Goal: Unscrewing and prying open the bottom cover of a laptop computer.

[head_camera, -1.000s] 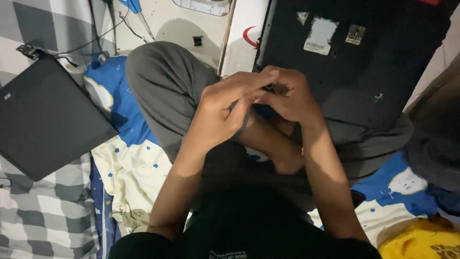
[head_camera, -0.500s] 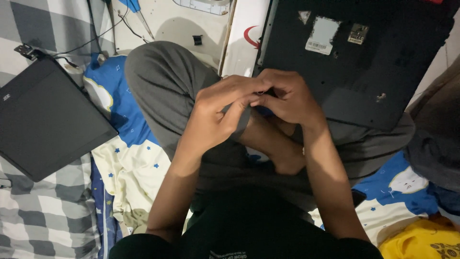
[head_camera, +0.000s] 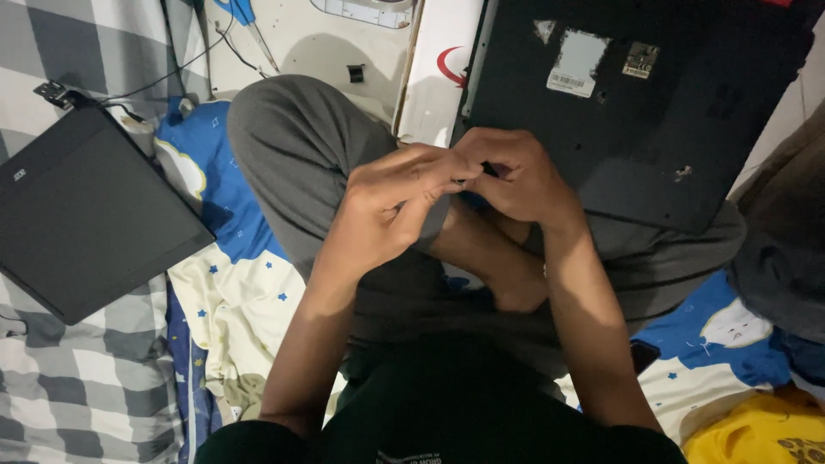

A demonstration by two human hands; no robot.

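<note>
My left hand (head_camera: pixel 391 206) and my right hand (head_camera: pixel 516 176) meet fingertip to fingertip above my crossed legs in grey trousers (head_camera: pixel 296 163). Between the fingertips sits a small dark object (head_camera: pixel 486 168), mostly hidden; I cannot tell what it is. Both hands are curled around it. Just beyond them lies an upturned black laptop (head_camera: pixel 653 112) with its underside and stickers showing, resting partly on my right knee.
A black flat panel (head_camera: pixel 86 215) lies at the left on a grey checked blanket (head_camera: pixel 77 378). A blue and cream patterned sheet (head_camera: pixel 232 283) is under my legs. A white board (head_camera: pixel 309 43) with scissors and cables lies at the top. Yellow cloth (head_camera: pixel 756 430) sits bottom right.
My hands have stayed together over my lap, with only slight shifts of the fingers around the small object. The laptop has not moved.
</note>
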